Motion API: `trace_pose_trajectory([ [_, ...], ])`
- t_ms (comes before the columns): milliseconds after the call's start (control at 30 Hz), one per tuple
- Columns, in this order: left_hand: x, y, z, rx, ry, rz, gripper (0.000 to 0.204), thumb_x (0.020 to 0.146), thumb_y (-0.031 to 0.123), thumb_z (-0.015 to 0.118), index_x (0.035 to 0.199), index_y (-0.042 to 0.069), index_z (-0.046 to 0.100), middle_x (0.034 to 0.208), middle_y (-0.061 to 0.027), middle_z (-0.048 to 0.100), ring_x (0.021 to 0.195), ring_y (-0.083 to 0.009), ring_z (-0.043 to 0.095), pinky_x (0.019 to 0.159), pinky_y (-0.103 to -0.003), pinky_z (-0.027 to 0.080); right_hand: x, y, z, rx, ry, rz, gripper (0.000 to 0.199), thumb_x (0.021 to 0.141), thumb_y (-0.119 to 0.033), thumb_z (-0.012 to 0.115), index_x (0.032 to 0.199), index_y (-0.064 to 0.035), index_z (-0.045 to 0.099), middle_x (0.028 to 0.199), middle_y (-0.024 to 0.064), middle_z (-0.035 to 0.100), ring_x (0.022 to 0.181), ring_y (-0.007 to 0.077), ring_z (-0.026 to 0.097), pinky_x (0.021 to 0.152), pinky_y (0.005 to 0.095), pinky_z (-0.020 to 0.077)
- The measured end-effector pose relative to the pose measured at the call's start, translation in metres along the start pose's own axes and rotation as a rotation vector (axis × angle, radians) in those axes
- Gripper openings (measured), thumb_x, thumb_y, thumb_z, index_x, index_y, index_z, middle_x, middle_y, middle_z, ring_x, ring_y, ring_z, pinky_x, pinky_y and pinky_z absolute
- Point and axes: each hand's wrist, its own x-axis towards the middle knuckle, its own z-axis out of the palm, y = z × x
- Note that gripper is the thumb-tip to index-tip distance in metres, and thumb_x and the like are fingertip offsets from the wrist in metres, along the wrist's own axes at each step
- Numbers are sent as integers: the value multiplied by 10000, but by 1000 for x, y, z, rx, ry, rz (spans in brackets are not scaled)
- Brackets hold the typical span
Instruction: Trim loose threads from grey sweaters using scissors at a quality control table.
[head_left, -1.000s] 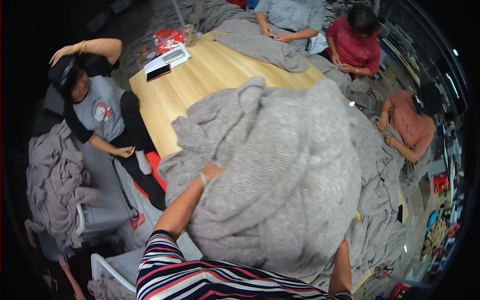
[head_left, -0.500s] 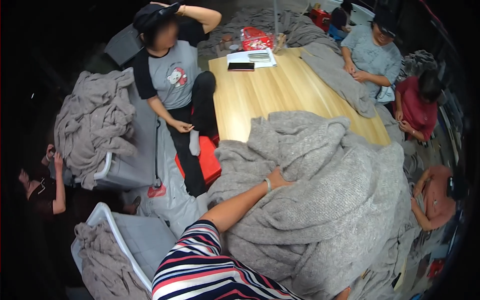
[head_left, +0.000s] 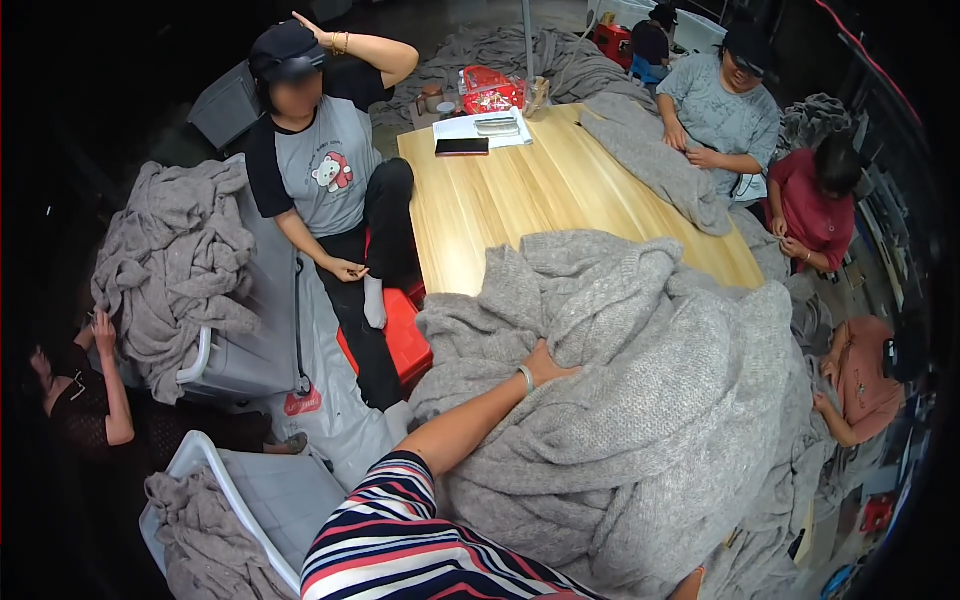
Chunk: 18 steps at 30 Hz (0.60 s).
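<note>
A big heap of grey knit fabric [head_left: 690,400] lies in front of me, spilling over the near end of the wooden table [head_left: 500,210]. My left hand [head_left: 548,366], with a bracelet at its wrist, grips a fold near the middle of the heap. Its fingertips disappear under the cloth. Only a small part of my right hand [head_left: 690,584] shows at the lower edge, against the near side of the heap; its fingers are hidden.
On the table are a dark phone [head_left: 462,147], papers [head_left: 455,129] and a red package [head_left: 492,90]. Grey bins [head_left: 250,345] with knitwear stand at the left. One person sits beside a red stool [head_left: 405,335]; others handle cloth along the right.
The whole view has shifted slightly, with the scene lying a little further left. My left hand stays at the same fold, and the heap looks much the same.
</note>
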Motion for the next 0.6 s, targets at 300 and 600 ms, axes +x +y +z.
trace_pose_trajectory([
  [300,-14,14,-14,212,88,-118,1091,610,563,833,1310,-143,384,1327,-317,462,1229,-400,476,1059,-419,388,-137,39,-106,235,337,-185,357,987,-241,461,1222,-15,605,1123,128,680,989,285,657,883,372,529],
  [600,-39,190,-47,29,349,370,977,776,415,786,1453,-83,286,1457,-276,383,1347,-346,392,1114,-385,315,-323,91,-173,-830,1001,-475,244,908,-199,651,1030,12,662,848,122,706,742,224,673,693,350,515],
])
